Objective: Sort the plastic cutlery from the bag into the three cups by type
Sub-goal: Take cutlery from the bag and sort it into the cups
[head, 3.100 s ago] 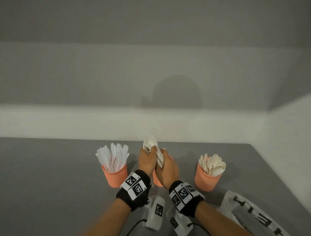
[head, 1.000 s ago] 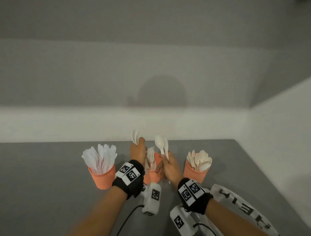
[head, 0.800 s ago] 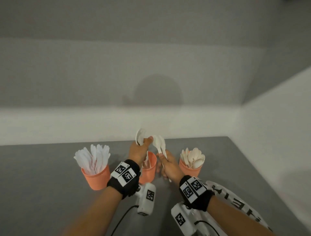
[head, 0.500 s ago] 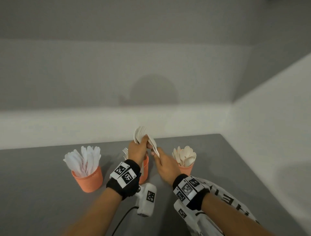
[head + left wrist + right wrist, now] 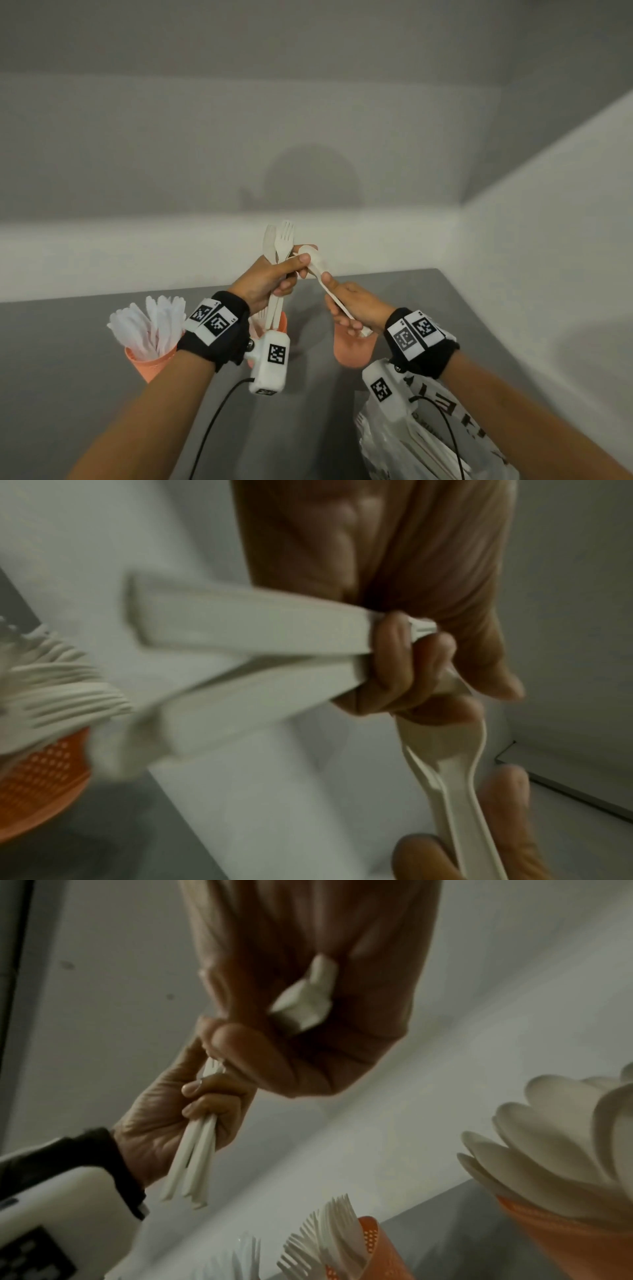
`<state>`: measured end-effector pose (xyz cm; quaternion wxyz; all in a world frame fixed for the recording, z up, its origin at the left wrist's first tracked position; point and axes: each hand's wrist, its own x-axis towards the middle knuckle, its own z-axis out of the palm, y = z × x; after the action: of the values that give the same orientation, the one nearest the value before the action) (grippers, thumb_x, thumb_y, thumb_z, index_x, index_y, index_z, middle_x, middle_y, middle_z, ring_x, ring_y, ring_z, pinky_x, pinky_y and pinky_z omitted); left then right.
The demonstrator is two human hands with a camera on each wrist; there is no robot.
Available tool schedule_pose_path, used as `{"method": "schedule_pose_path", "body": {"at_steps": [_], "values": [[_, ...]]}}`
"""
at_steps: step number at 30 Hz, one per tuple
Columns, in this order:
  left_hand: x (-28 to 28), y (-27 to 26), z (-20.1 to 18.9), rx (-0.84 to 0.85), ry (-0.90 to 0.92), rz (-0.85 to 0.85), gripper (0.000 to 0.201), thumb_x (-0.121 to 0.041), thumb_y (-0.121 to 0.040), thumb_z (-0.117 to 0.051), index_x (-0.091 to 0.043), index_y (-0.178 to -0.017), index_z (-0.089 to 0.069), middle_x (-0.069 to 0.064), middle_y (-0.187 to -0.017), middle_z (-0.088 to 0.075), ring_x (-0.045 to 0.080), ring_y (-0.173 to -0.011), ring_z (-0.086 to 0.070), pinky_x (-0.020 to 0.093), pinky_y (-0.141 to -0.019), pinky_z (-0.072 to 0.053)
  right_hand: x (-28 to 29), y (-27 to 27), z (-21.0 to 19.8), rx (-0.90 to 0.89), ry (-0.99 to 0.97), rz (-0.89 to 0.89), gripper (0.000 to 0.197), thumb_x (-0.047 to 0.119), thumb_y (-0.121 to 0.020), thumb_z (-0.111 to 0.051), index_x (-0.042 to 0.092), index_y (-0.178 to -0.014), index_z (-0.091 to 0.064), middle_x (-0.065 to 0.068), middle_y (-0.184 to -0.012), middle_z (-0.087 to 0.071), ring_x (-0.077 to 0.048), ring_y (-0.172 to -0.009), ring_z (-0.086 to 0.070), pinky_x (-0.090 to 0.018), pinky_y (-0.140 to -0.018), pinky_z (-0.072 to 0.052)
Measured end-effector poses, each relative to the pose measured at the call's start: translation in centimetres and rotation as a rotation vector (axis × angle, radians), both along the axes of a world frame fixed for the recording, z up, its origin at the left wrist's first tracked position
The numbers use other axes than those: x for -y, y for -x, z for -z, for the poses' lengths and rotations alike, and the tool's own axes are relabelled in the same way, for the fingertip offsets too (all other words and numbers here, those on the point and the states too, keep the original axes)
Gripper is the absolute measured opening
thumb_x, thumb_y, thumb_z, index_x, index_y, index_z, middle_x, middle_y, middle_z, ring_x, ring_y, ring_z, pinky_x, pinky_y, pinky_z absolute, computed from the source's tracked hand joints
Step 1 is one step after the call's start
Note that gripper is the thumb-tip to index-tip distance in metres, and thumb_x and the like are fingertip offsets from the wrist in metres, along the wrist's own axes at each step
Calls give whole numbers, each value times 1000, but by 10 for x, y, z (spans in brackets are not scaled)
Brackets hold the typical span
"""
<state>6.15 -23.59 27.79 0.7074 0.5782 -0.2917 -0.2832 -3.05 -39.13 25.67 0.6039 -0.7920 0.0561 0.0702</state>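
Risk first. The left hand (image 5: 265, 284) grips two forks (image 5: 281, 240) in a closed fist, tines up, while its thumb and forefinger also pinch the bowl of a spoon (image 5: 317, 265). The right hand (image 5: 352, 308) has its fingers curled round the same spoon's handle, thumb pressing on top. If the left pinch does not let go as the right hand draws away, the thin handle could flex or the forks could be dragged loose and fall to the table (image 5: 68, 342). A careless release could also drop the spoon short of its cup.

Position. The spoon spans the gap between the two hands, bowl at the left fingertips, handle running down through the right palm. The spoon cup (image 5: 565, 1240) stands directly below the right hand, largely hidden in the head view. The fork cup (image 5: 373, 1253) sits beneath the left fist; the knife cup (image 5: 150, 359) is further left. The bag (image 5: 428, 445) lies near the right forearm, cutlery visible inside.
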Motion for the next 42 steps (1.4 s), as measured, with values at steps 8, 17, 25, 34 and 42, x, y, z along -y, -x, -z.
{"method": "schedule_pose_path", "body": {"at_steps": [8, 17, 25, 34, 42], "values": [[18, -11, -10, 265, -239, -329, 19, -16, -81, -70, -11, -69, -57, -9, -37, -42, 2, -33, -33, 11, -36, -29, 7, -10, -9, -70, -57, -54, 46, 54, -94, -35, 15, -85, -56, 4, -46, -41, -7, -32, -38, -18, -40, -42], [41, -4, 5, 429, -241, -432, 11, -17, -82, -69, -7, -78, -65, -12, -54, -58, 1, -48, -51, 15, -56, -39, 21, -31, -7, 266, 408, 163, 7, 12, -87, -59, 8, -91, -63, -16, -93, -71, -29, -92, -64, -41, -89, -48], [22, -14, 31, 61, -82, -751, 48, -43, -93, -47, -16, -53, -44, -7, -39, -43, 12, -45, -41, 24, -57, -40, 63, -19, 11, 186, 300, 359, 7, 7, -86, -61, 9, -93, -61, -10, -87, -71, -27, -87, -69, -40, -81, -54], [27, -11, 86, 93, -133, -785, 37, -29, -92, -54, -11, -60, -53, 6, -51, -45, 4, -39, -42, 14, -46, -38, 73, -9, 32, 63, 625, 319, 12, 12, -85, -61, 2, -91, -61, -6, -80, -60, -23, -81, -54, -29, -72, -41], [37, -3, 118, 246, -215, -822, 15, -10, -89, -58, -17, -83, -47, 2, -65, -52, 20, -57, -50, 34, -62, -48, 61, -11, 37, 90, 795, 270, 29, 2, -81, -55, 6, -109, -56, -7, -114, -60, -24, -107, -55, -25, -83, -40]]}}
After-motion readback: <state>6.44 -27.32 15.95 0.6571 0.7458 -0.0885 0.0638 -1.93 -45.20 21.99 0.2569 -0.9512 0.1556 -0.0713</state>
